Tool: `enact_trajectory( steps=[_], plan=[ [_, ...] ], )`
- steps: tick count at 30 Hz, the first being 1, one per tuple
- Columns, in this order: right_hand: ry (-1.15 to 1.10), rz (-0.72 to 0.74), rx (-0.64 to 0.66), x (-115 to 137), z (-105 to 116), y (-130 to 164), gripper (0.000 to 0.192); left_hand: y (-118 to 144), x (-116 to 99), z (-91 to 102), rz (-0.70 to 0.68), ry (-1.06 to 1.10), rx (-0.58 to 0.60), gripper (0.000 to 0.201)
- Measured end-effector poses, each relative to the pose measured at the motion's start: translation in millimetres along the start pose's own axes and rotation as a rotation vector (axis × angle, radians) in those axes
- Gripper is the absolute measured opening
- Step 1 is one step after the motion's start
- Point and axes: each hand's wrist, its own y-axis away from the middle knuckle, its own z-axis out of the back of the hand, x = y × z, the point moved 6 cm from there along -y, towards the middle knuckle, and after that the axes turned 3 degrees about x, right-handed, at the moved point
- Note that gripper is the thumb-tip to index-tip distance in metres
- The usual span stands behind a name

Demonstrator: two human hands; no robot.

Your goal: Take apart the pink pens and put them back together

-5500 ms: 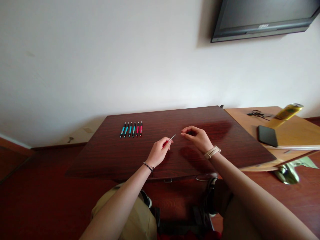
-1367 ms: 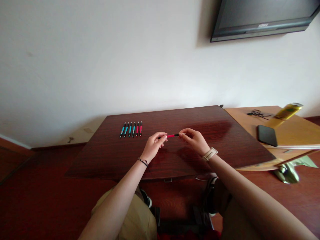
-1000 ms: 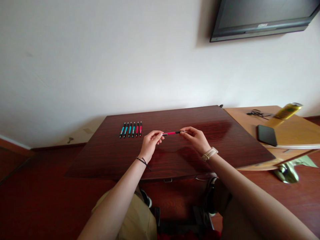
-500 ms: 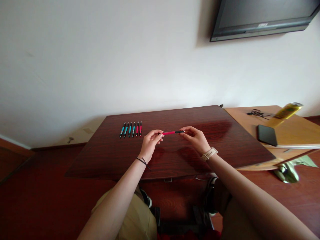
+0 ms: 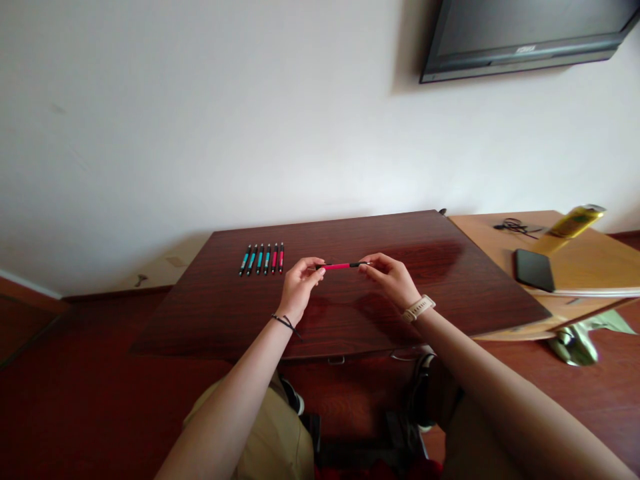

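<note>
red pen (image 5: 338,266): level, lifted just above the dark table (image 5: 450,293) | left hand (image 5: 299,288): pinching its left end | right hand (image 5: 393,278): pinching its right tip | row of pens (image 5: 262,259): lying to the left, apart | phone (image 5: 535,271): on side desk at right

A plain white wall (image 5: 210,120) is filling the upper view, with a dark screen (image 5: 525,30) hanging at its top right. A dark wooden table (image 5: 240,320) is standing against it, soft light glinting near its far right corner. A lighter wooden desk (image 5: 590,263) is butting against its right edge. Reddish wooden floor (image 5: 75,400) is stretching below.
</note>
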Motion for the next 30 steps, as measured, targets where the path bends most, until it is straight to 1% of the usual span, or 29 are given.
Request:
enact_trajectory(
  steps=[3, 5, 7, 12, 17, 22, 24, 26, 30],
  plan=[
    [-0.006, 0.017, 0.013, 0.9, -0.5, 0.0, 0.039, 0.4, 3.1, -1.6, 0.056, 0.051, 0.015, 0.036],
    [-0.003, 0.026, 0.017, 1.6, -0.7, 0.1, 0.037, 1.3, 6.0, -3.3, 0.112, 0.064, 0.033, 0.036],
    [0.007, 0.032, 0.012, 2.2, -0.7, 0.3, 0.037, 2.1, 6.9, -4.0, 0.13, 0.059, 0.037, 0.037],
    [0.016, 0.022, 0.004, 1.1, -1.5, 0.6, 0.037, 1.7, 5.0, -2.9, 0.084, 0.036, 0.031, 0.034],
    [0.036, 0.023, 0.0, 0.4, -0.4, 0.5, 0.041, 0.7, 3.2, -2.5, 0.071, 0.027, 0.062, 0.031],
    [0.034, 0.006, -0.001, 1.1, 0.2, -0.2, 0.038, 0.7, -1.0, -4.6, 0.041, 0.053, 0.099, 0.027],
    [0.028, 0.005, 0.007, 1.8, -0.5, -0.2, 0.038, 0.7, -1.4, -4.8, 0.031, 0.049, 0.094, 0.028],
    [0.026, 0.015, 0.013, 2.6, -1.1, 0.0, 0.037, 0.6, 1.5, -4.5, 0.059, 0.066, 0.081, 0.031],
    [0.031, 0.04, 0.013, 3.1, -0.9, 0.5, 0.036, 1.5, 12.1, -4.2, 0.186, 0.1, 0.073, 0.036]
  ],
)
